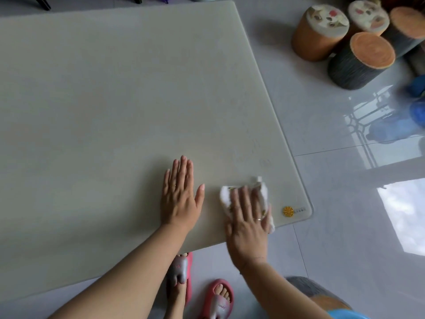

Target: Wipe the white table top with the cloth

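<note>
The white table top fills most of the view, and its near right corner carries a small gold sticker. A crumpled white cloth lies near that corner. My right hand presses flat on the cloth with straight fingers, and cloth shows past the fingertips and along the hand's right side. My left hand rests flat on the bare table top just left of the cloth, with its fingers straight and thumb spread.
Several round stools with orange and patterned tops stand on the glossy tiled floor at the upper right. Blue objects lie at the right edge. My feet in pink slippers stand below the table's near edge. Dark chair legs show beyond the far edge.
</note>
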The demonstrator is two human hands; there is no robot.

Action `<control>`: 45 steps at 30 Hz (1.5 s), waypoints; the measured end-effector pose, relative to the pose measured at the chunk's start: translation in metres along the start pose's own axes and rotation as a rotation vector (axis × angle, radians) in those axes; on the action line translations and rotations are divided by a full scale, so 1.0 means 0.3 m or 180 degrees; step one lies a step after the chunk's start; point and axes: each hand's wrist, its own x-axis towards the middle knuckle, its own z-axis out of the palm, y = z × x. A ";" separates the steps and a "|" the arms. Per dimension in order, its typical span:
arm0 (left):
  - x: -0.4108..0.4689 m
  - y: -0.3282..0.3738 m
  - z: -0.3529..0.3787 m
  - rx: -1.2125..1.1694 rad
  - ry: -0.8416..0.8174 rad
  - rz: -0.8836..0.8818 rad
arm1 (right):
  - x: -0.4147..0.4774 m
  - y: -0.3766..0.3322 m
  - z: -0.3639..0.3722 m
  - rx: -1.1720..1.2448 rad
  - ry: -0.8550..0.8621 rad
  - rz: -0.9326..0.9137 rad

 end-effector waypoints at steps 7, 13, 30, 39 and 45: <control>0.053 0.022 0.029 0.0126 -0.0191 0.0171 | 0.112 0.236 -0.086 -0.0409 -0.0022 -0.0810; 0.052 0.023 0.041 0.0129 -0.0172 0.0169 | 0.183 0.008 -0.025 0.0071 0.0123 0.0581; 0.071 0.007 -0.011 -0.0095 -0.0155 0.0240 | 0.365 -0.189 -0.016 0.0050 0.0054 -0.0206; 0.402 -0.191 -0.048 -0.0019 -0.0055 0.0206 | 0.553 -0.081 -0.075 0.0087 0.0256 0.0898; 0.434 -0.214 -0.015 0.0086 -0.0136 0.0169 | 0.513 -0.356 0.006 0.0117 0.0331 0.0118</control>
